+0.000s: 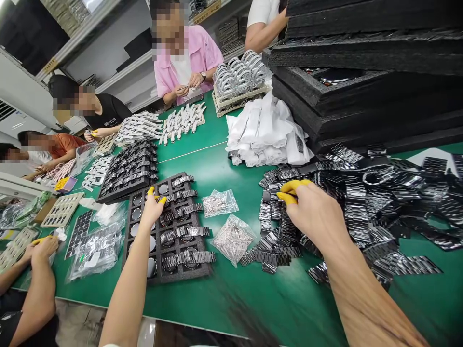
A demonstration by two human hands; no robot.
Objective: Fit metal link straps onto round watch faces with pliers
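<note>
My left hand (155,208), with yellow finger covers, is over a black foam tray (170,278). Its thumb and forefinger are apart, close to the tray's upper rows. Round watch cases sit in the slots, several with black metal watch bands (186,210) lying across them. My right hand (316,209), also in yellow finger covers, is at the left part of a heap of loose black watch bands (356,205). Its fingers are curled together in a pinch; what lies between the tips is mostly hidden. Two clear bags of small metal pins (233,238) lie between my hands.
White-wrapped packages (265,130) lie behind the heap, beside stacked black foam (361,106). Another black watch tray (128,168) and trays of white straps (184,120) are farther back. Co-workers sit along the green table (231,291); a neighbour's hands (43,248) are at left.
</note>
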